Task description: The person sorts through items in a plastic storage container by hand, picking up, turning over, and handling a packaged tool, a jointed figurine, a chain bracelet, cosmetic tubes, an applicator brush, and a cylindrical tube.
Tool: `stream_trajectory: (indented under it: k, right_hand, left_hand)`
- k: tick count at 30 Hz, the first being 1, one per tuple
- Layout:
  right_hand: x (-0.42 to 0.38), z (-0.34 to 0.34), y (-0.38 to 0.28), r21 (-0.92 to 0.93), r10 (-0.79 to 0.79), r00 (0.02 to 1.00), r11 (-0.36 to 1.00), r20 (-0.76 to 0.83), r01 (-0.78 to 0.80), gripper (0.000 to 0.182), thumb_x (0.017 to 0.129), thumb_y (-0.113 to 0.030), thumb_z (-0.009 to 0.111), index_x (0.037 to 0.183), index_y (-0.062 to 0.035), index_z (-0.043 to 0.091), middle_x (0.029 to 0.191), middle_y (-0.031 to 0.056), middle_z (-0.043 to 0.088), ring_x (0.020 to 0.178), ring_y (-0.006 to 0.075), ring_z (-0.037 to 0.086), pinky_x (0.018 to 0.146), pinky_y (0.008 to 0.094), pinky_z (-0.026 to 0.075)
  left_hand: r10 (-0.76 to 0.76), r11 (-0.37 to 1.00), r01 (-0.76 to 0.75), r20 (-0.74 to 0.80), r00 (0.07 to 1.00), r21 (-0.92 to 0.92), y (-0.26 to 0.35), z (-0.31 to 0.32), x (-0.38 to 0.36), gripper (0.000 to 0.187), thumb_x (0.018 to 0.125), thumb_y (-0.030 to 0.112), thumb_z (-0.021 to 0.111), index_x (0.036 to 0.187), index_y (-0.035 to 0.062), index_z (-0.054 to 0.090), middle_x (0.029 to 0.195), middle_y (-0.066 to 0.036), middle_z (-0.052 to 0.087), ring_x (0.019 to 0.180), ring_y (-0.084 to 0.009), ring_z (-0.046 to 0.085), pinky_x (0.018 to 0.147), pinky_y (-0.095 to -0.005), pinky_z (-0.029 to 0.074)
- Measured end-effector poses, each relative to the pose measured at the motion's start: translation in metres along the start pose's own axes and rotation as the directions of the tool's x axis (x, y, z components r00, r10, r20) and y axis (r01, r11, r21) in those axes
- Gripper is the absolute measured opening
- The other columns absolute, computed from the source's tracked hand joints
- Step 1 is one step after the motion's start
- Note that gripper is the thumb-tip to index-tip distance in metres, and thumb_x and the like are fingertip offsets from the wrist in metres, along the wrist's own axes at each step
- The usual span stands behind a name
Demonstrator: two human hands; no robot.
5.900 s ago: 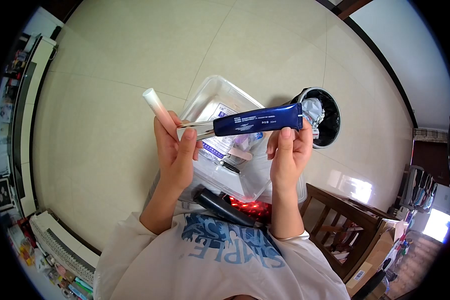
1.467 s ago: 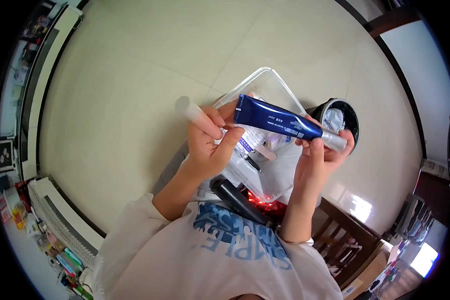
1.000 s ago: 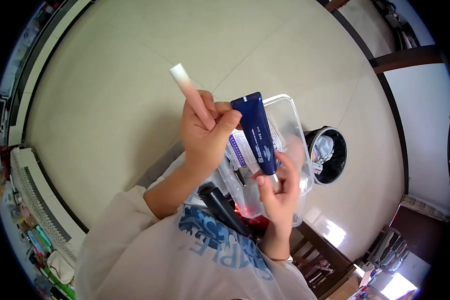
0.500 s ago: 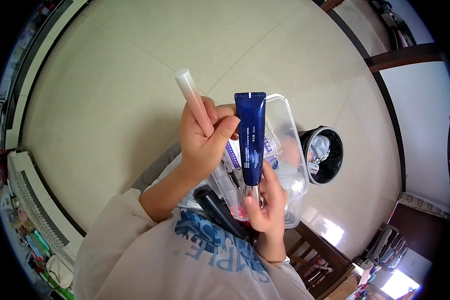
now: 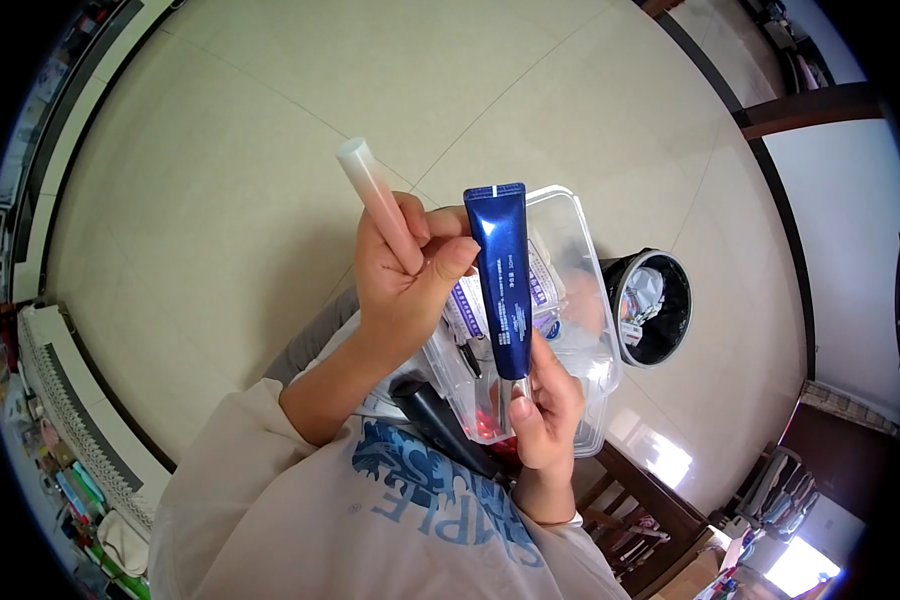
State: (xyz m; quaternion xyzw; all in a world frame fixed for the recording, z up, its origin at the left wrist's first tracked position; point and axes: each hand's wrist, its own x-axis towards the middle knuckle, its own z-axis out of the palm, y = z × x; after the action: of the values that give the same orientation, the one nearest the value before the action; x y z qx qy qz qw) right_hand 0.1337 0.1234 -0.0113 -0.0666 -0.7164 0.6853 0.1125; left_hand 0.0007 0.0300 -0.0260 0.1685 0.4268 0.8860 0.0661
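This looks like a room in a home, with large glossy pale tiles across the floor [image 5: 270, 90] and a lined waste bin [image 5: 653, 308] standing on them. Along one side runs a low unit [image 5: 90, 420] topped with a lace-edged cloth and crowded with small household items, and near the opposite lower corner are a brown slatted wooden piece of furniture [image 5: 635, 505], hanging clothes [image 5: 778, 490] and a bright patch that may be a window [image 5: 802, 567].
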Motion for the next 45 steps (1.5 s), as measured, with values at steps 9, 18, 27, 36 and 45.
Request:
stream_trajectory:
  k: [9,18,27,36,45]
  right_hand:
    - [-0.0003,-0.0012,0.0006,0.02,0.031,1.0,0.999,0.001,-0.031,0.05,0.072,-0.009,0.051,0.114,0.012,0.033,0.055,0.0032,0.047,0.048,0.0062,0.041,0.047,0.0164,0.031]
    - [0.0025,0.0014,0.0007,-0.022,-0.031,0.999,0.999,-0.02,0.03,0.053,0.07,-0.011,0.053,0.114,0.0123,0.034,0.056,0.003,0.048,0.049,0.006,0.041,0.049,0.0161,0.033]
    - [0.0014,0.001,0.0011,-0.026,-0.008,1.0,1.0,-0.025,0.007,0.053,0.07,-0.012,0.054,0.114,0.0116,0.034,0.057,0.003,0.048,0.05,0.0055,0.041,0.049,0.0159,0.033]
    - [0.0007,-0.0006,0.0015,0.036,0.025,1.0,0.999,-0.005,-0.024,0.051,0.071,-0.009,0.053,0.115,0.0106,0.034,0.057,0.0019,0.048,0.05,0.0046,0.04,0.048,0.0153,0.031]
    - [0.0025,0.0007,0.0007,0.116,0.071,0.997,0.991,-0.002,-0.071,0.051,0.073,-0.009,0.052,0.116,0.0099,0.032,0.059,0.0008,0.048,0.052,0.0036,0.039,0.049,0.0148,0.03]
  left_hand:
    - [0.0,1.0,0.0,0.0,1.0,0.008,-0.0008,0.0011,-0.0004,0.03,0.071,-0.007,0.055,0.083,0.0065,0.03,0.073,-0.009,0.05,0.074,-0.0131,0.052,0.06,-0.0215,0.043]
    - [0.004,1.0,-0.004,0.005,1.0,-0.012,-0.0023,-0.0003,-0.0011,0.029,0.071,-0.008,0.054,0.083,0.0055,0.031,0.076,-0.011,0.051,0.076,-0.0138,0.052,0.062,-0.022,0.044]
    - [0.003,0.999,-0.004,0.012,1.0,0.041,-0.0007,0.002,-0.0015,0.027,0.074,-0.005,0.052,0.084,0.007,0.03,0.075,-0.01,0.051,0.069,-0.0111,0.05,0.059,-0.0206,0.041]
    - [0.03,0.997,-0.031,0.013,0.999,0.077,-0.0027,0.0019,0.0001,0.025,0.076,-0.001,0.052,0.085,0.0079,0.03,0.076,-0.009,0.053,0.063,-0.0089,0.048,0.057,-0.0194,0.038]
    - [0.009,0.987,-0.007,-0.012,1.0,0.159,-0.0047,0.0011,-0.0004,0.023,0.077,0.001,0.052,0.085,0.007,0.03,0.075,-0.009,0.053,0.063,-0.0085,0.047,0.057,-0.0192,0.038]
